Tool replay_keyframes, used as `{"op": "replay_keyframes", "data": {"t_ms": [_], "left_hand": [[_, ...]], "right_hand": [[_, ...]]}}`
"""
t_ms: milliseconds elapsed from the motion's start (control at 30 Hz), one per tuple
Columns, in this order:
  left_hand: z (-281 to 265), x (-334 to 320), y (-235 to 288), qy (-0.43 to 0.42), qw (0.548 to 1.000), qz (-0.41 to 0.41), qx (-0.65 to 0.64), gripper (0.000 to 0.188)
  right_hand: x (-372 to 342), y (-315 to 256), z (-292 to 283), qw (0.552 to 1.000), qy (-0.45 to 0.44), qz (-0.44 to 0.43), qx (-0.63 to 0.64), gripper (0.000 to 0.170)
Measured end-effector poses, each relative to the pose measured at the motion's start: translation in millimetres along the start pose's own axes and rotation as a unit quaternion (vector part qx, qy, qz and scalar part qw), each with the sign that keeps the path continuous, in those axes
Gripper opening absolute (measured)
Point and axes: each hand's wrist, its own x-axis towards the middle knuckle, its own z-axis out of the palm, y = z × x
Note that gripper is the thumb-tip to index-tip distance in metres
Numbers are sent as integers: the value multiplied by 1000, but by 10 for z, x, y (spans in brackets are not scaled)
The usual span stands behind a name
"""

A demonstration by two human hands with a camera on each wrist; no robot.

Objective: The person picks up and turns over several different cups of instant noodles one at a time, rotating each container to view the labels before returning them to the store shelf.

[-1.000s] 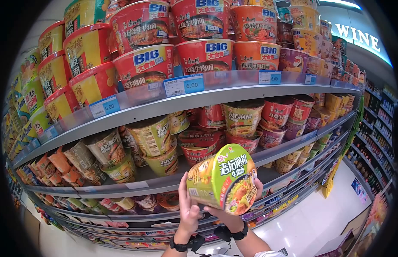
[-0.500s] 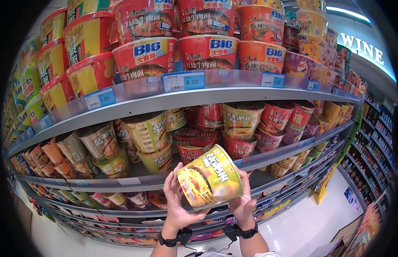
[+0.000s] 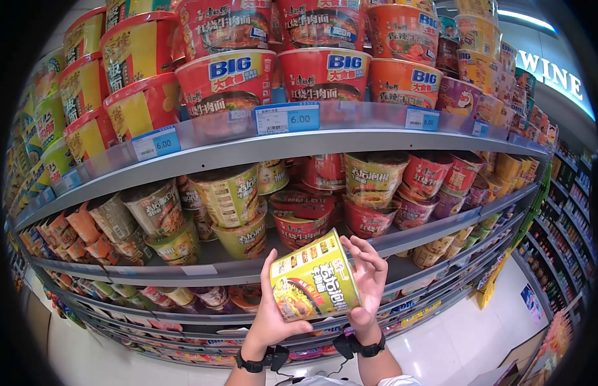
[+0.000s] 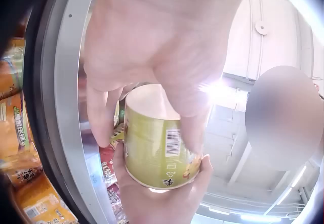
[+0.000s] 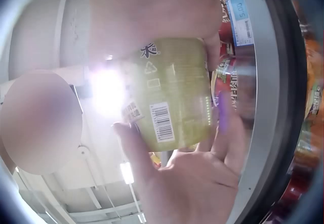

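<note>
A green instant noodle cup lies tilted on its side between both hands, in front of the lower shelf. My left hand holds its base end, thumb along the near side and fingers round the far left. At the lid end, my right hand grips the rim, some fingers raised behind it. The left wrist view shows the pale, recessed base and a barcode on the noodle cup, with the right hand round the far rim. In the right wrist view the left hand cradles the base.
An upper shelf bears stacked red, yellow and orange noodle tubs with price tags. Below stand green and red noodle cups. White floor shows at lower right, bottle shelves beyond.
The noodle cup has swung from its printed lid facing me to its side facing me, lid end rightward. It has since rolled, bringing more lettering into view. Both hands shifted their hold round it.
</note>
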Motion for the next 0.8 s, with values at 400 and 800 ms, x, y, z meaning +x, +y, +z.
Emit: {"op": "replay_keyframes", "data": {"t_ms": [400, 800], "left_hand": [[-212, 186, 6, -108, 950, 190, 221, 126], [-81, 81, 215, 9, 999, -25, -29, 127]], "right_hand": [[208, -354, -23, 979, -80, 175, 75, 102], [139, -37, -42, 973, -165, -124, -107, 102]]}}
